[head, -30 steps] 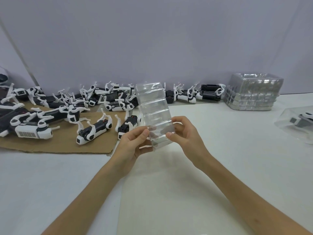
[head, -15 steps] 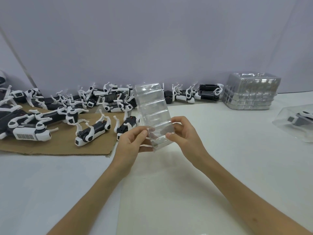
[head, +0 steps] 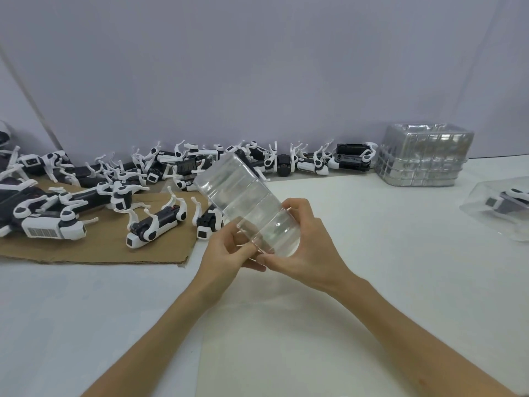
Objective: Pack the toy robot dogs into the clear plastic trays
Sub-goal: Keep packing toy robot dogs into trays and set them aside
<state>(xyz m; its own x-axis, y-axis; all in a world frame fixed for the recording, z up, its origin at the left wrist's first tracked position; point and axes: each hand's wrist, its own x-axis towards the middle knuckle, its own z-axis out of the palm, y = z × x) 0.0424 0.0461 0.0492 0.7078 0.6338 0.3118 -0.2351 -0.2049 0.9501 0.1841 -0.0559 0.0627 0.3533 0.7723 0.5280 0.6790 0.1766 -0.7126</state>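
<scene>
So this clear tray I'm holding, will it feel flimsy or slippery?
Probably light and flexible: the clear tray looks thin-walled, though its ribs likely stiffen it. Possibly slippery, since it looks glossy; the left hand and right hand grip its near end.

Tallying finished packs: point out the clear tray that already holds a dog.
The lone tray at far right: a dog shows inside. The held tray, gripped by left hand and right hand, is empty.

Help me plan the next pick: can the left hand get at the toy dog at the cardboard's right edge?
Probably, once freed: the left hand grips the clear tray, but the toy dog lies close beside it with nothing between.
</scene>
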